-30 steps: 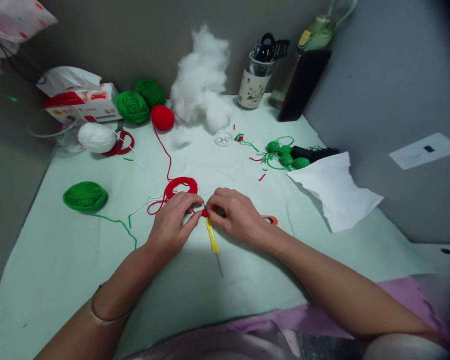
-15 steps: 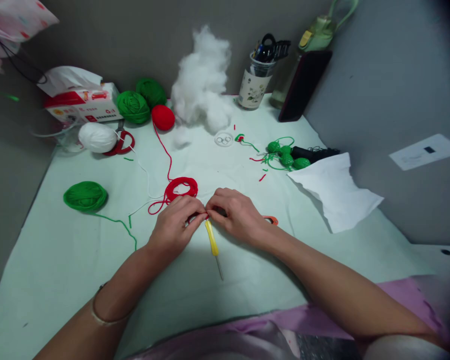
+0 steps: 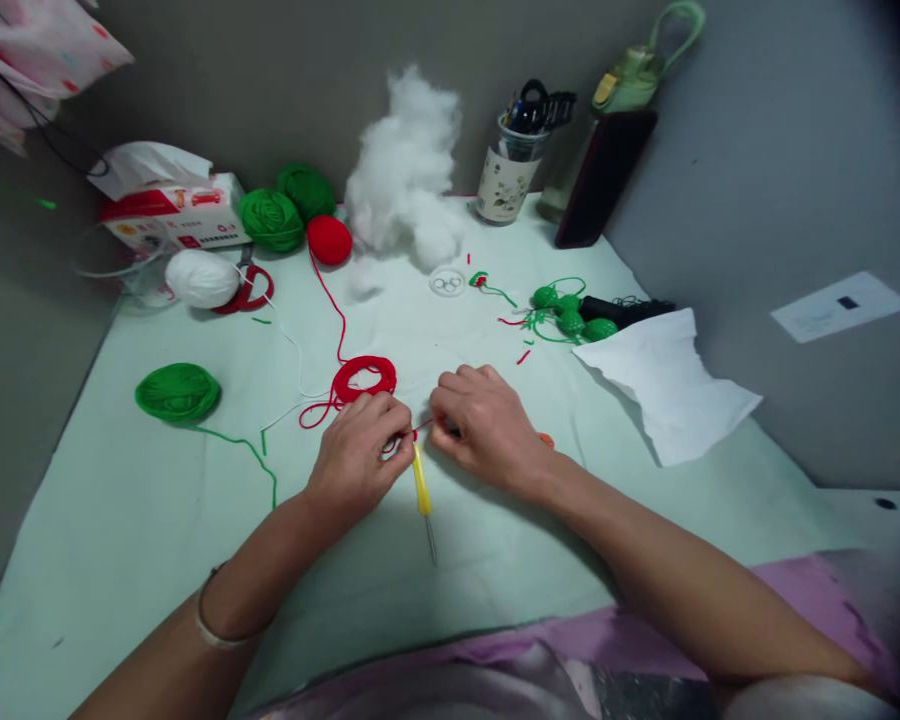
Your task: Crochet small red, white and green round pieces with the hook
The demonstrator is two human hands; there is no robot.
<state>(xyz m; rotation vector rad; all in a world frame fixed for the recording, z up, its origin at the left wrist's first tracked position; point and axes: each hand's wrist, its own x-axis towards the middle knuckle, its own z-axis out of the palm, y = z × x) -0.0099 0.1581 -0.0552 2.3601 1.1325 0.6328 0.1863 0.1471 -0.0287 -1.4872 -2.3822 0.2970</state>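
Observation:
My left hand [image 3: 364,448] is closed in a pinch on red yarn [image 3: 424,426], a small bit of it showing at the fingertips. A short taut strand runs from there to my right hand [image 3: 481,428], which is curled shut on its other end. Just below the fingertips is a crochet hook [image 3: 421,482] with a yellow handle, its metal shaft pointing toward me. Beyond my left hand lies a loose coil of red yarn [image 3: 361,379], linked by a strand to a red ball [image 3: 329,241]. An orange object [image 3: 546,440] is mostly hidden behind my right wrist.
Green yarn balls [image 3: 178,391], a white ball [image 3: 202,279], red-handled scissors [image 3: 255,288] and a tissue box [image 3: 187,210] are on the left. White stuffing [image 3: 405,165] and a pen cup [image 3: 507,175] stand behind. Green crocheted pieces [image 3: 570,320] and white paper [image 3: 656,380] lie right.
My hands have drawn apart, the right one moving slightly to the right, and a red strand now stretches between them. The crochet hook's shaft has swung slightly left.

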